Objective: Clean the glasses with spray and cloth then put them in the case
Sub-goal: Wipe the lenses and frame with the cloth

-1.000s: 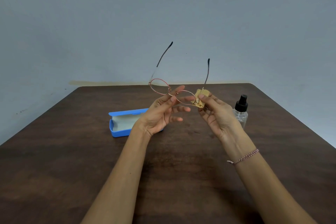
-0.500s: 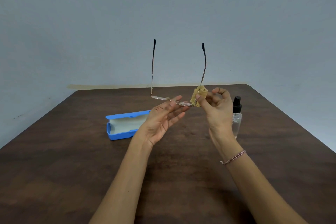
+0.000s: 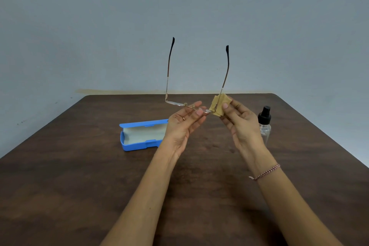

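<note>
Glasses [image 3: 180, 103]: frame centre, front lying left-right, temples pointing up.
Left hand [image 3: 184, 124]: grip pinching the bridge from below.
Right hand [image 3: 240, 122]: grip pressing cloth [image 3: 219, 104] on the right lens.
Case [image 3: 139, 136]: open on the counter [image 3: 79, 175], lower left of the glasses, nearer the left hand.

Thin gold metal-framed glasses [image 3: 180, 104], dark matt temple tips; soft tan cloth [image 3: 219, 105]; glossy blue plastic case [image 3: 137, 146], lining probably fabric; matt dark wood-grain table [image 3: 79, 185].
</note>
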A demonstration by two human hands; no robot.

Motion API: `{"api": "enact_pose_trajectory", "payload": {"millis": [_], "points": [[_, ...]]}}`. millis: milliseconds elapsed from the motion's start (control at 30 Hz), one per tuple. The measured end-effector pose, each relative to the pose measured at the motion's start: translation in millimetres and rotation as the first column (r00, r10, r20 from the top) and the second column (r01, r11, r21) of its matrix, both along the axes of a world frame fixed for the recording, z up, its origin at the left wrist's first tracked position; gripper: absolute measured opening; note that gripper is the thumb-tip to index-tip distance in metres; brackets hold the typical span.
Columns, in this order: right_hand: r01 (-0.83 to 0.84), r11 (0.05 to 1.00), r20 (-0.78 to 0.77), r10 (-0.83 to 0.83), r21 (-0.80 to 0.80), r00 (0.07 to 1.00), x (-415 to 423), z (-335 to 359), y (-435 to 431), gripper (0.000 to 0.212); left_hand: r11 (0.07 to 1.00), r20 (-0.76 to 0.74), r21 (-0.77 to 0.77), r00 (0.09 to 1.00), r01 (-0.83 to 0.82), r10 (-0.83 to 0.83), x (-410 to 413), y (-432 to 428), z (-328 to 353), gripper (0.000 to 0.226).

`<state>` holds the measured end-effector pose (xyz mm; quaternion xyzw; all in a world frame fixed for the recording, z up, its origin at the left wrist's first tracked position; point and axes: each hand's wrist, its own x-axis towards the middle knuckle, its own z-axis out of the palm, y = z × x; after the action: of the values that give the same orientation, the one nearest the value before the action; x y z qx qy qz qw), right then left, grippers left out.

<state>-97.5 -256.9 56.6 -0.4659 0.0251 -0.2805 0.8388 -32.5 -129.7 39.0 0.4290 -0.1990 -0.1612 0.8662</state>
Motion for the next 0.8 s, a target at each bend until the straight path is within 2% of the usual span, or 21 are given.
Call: {"api": "enact_pose_trajectory", "payload": {"millis": [133,233,500,633,800], "points": [[-0.039,0.998,-0.018,0.040,0.038,0.999,0,-2,-3,0.016,0.999,0.019,0.003,0.999,-0.046,0.046,0,-1,-1,0.033],[-0.053,0.998,-0.016,0.054,0.039,0.998,1,-3,-3,0.017,0.997,0.037,0.001,0.996,-0.077,0.077,0,-2,-2,0.035],[0.027,0.982,-0.089,-0.045,-0.185,0.995,2,-9,-4,0.017,0.997,0.083,0.021,0.994,-0.069,0.067,-4,-5,-6,0.025],[0.013,0.981,-0.158,-0.045,-0.196,0.986,4,-10,-7,0.020,0.998,0.091,0.036,0.994,-0.060,0.057,-6,-5,-7,0.026],[0.032,0.970,-0.170,-0.074,-0.239,0.983,5,-12,-7,0.025,0.997,0.068,0.049,0.996,-0.063,0.060,-8,-6,-8,0.033]]}}
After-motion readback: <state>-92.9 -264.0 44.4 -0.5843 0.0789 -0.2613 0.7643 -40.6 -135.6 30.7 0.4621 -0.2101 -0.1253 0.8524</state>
